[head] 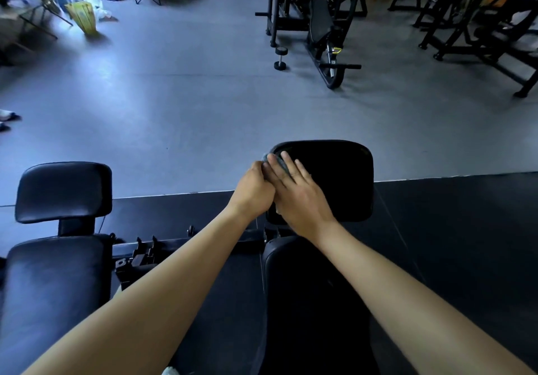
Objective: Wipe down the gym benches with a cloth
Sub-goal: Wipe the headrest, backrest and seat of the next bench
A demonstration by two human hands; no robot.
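Grey gym floor point(174, 112) surrounds the black bench pad point(334, 176). We locate the grey cloth point(272, 157) on the pad's far-left corner. The right hand point(297, 197) presses it flat, fingers straight and spread. The left hand point(253, 188) is curled at the pad's left edge, touching the cloth; we cannot tell whether it pinches it. A second bench point(62, 191) stands left of the pad.

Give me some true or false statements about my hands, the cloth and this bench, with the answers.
1. The left hand and right hand are both at the right bench's pad. True.
2. The cloth is yellow. False: it is grey.
3. The right hand lies flat on the cloth, fingers straight. True.
4. A dumbbell lies on the pad. False: it is on the floor, far beyond the bench.
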